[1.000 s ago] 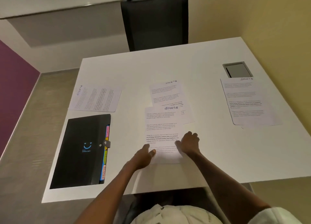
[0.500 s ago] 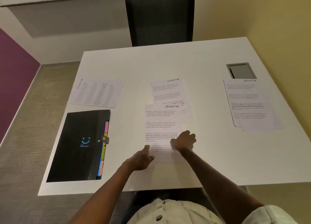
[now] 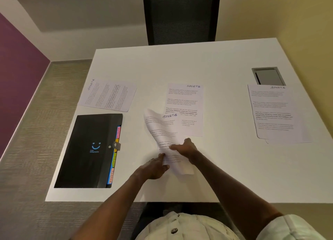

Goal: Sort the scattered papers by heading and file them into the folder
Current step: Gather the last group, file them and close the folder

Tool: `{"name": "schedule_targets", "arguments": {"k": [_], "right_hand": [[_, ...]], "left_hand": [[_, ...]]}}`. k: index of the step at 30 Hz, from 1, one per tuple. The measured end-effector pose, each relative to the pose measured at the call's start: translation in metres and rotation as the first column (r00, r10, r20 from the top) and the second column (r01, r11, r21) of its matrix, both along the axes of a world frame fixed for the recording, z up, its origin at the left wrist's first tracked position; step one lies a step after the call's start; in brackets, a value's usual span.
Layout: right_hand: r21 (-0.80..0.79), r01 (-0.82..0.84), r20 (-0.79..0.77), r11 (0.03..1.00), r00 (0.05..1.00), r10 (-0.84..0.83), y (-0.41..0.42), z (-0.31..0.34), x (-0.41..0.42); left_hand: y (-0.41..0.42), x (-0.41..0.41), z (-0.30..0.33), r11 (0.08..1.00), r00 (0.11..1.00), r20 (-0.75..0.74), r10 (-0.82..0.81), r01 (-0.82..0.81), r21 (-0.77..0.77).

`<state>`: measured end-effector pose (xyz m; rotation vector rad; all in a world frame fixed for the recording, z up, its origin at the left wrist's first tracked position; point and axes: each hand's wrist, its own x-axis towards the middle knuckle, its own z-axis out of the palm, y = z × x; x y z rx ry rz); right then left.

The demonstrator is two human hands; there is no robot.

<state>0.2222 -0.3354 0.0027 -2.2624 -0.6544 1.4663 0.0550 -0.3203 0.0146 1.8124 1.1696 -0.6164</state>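
The right hand [image 3: 185, 147] has its fingers curled over the right edge of the nearest sheet [image 3: 164, 131], thumb side pinching it near the lower half, so the paper can be peeled up off the tabletop [image 3: 207, 65]. The left hand [image 3: 156, 166] pinches the same sheet at its lower left edge, fingertips [image 3: 162, 155] against the paper; it seems to steady the bottom while the other hand lifts. Held by both sides like this, the sheet bows and twists, its top curling up and toward the left, its lower corner just touching the surface near the front edge.

The lifted sheet is white, printed in blocks of small text, with "SPORTS" handwritten in blue at its top. It overlaps the lower left part of a second sports page [image 3: 185, 102], which lies flat in the middle of the tabletop. A third page [image 3: 275, 111] with the same heading lies by the right edge, seemingly on top of another sheet, and a fourth page [image 3: 108, 94] lies turned sideways toward the left edge.

The black folder [image 3: 86, 149] lies closed at the front left corner, its coloured index tabs [image 3: 115, 155] facing the hands, the bottom one reading SPORTS.
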Motion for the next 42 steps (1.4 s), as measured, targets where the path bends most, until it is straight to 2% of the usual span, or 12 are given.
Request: {"name": "schedule_targets", "arguments": {"k": [3,6,10,12,22,27,30,34,36,38,40,42], "right_hand": [[-0.095,-0.105,0.212,0.99,0.969,0.123,-0.001,-0.002,-0.005],[-0.098,-0.085,0.447,0.992,0.886,0.12,-0.005,-0.001,-0.005],[-0.122,0.016,0.51,0.992,0.859,0.049,-0.016,-0.004,0.007],[-0.129,0.015,0.543,0.991,0.838,0.058,-0.021,-0.006,0.011],[-0.001,0.115,0.42,0.993,0.902,-0.104,-0.012,-0.017,0.019],[0.047,0.068,0.308,0.997,0.948,-0.079,-0.014,-0.015,0.026],[0.186,0.028,0.324,0.982,0.942,-0.088,-0.017,-0.01,0.032],[0.329,-0.107,0.415,0.938,0.909,-0.041,-0.017,0.003,0.039],[0.417,-0.117,0.362,0.901,0.931,-0.047,-0.014,0.012,0.04],[0.487,-0.106,0.303,0.867,0.952,-0.054,-0.008,0.023,0.037],[0.52,-0.106,0.283,0.847,0.958,-0.054,0.001,0.033,0.033],[0.524,-0.069,0.23,0.849,0.971,-0.063,0.012,0.039,0.027]], "left_hand": [[-0.002,0.003,0.001,0.999,0.999,-0.023,-0.037,0.037,0.032],[-0.004,0.004,-0.003,0.997,0.995,-0.078,-0.063,0.066,0.042],[-0.009,0.009,-0.008,0.994,0.989,-0.121,-0.086,0.094,0.06],[-0.009,0.01,-0.009,0.994,0.989,-0.123,-0.084,0.091,0.057],[-0.017,0.012,-0.012,0.999,0.994,-0.103,-0.034,0.035,0.011],[-0.012,0.008,-0.011,1.0,0.994,-0.103,-0.022,0.022,0.006],[-0.012,0.006,-0.014,1.0,0.996,-0.083,-0.012,0.013,0.012],[-0.005,0.001,-0.016,0.998,0.998,0.006,0.06,-0.06,0.033],[0.003,-0.001,-0.015,0.984,0.986,0.071,0.151,-0.157,0.084],[0.012,-0.005,-0.011,0.918,0.919,0.162,0.358,-0.378,0.115],[0.023,-0.011,-0.001,0.784,0.763,0.275,0.584,-0.619,0.052],[0.041,-0.018,0.013,0.625,0.566,0.37,0.737,-0.778,-0.055]]}}
